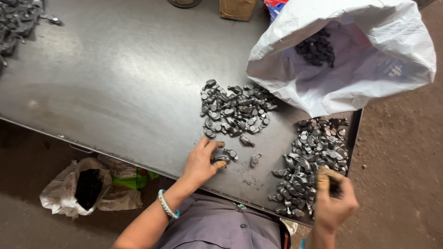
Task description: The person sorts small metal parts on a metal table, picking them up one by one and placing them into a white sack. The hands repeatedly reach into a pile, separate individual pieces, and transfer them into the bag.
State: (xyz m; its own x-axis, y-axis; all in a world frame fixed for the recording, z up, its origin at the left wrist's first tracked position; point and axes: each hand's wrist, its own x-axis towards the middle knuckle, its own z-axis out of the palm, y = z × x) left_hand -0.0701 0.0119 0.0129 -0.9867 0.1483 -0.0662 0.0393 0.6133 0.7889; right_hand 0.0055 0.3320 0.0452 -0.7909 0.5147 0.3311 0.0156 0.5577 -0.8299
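Sack [369, 87] with dark metal parts [316, 48] inside; left hand [200, 161] grip pinching one part [220, 159], right hand [334, 198] fisted on parts.

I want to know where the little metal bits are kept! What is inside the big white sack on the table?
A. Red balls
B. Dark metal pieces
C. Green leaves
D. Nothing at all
B: through the open mouth of the white sack a clump of dark metal pieces shows, like the ones piled on the metal table.
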